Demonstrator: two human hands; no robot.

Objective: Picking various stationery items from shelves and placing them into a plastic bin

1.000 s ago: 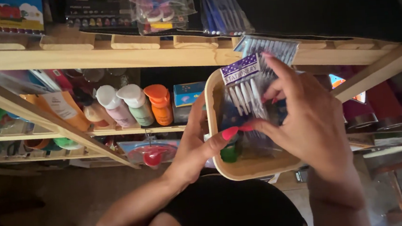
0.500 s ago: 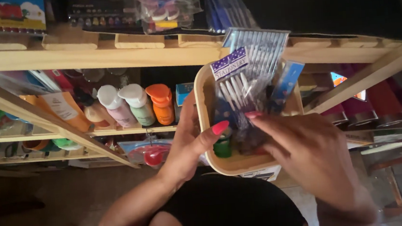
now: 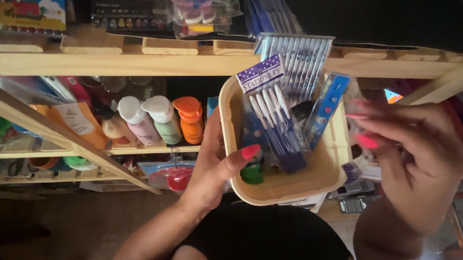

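My left hand [image 3: 212,170] grips the left rim of a beige plastic tray [image 3: 280,189], thumb hooked inside. Standing in the tray are a pack of blue pens with a purple header card [image 3: 272,121], a second clear pack of pens [image 3: 300,58] behind it, a blue ruler [image 3: 326,106] and a small green item [image 3: 254,173] under my thumb. My right hand [image 3: 415,154] hovers just right of the tray, fingers bent toward it. Something clear and blurred sits at its fingertips; I cannot tell if it is held.
A wooden shelf unit [image 3: 127,61] stands behind the tray. On a lower shelf are a pink bottle [image 3: 138,119], a green one [image 3: 162,118] and an orange one [image 3: 189,117]. Packets and boxes fill the top shelf. My dark-clothed lap lies below.
My right hand has pulled out of the tray to the right, uncovering the pen pack and ruler. The tray has shifted slightly up and left in view.
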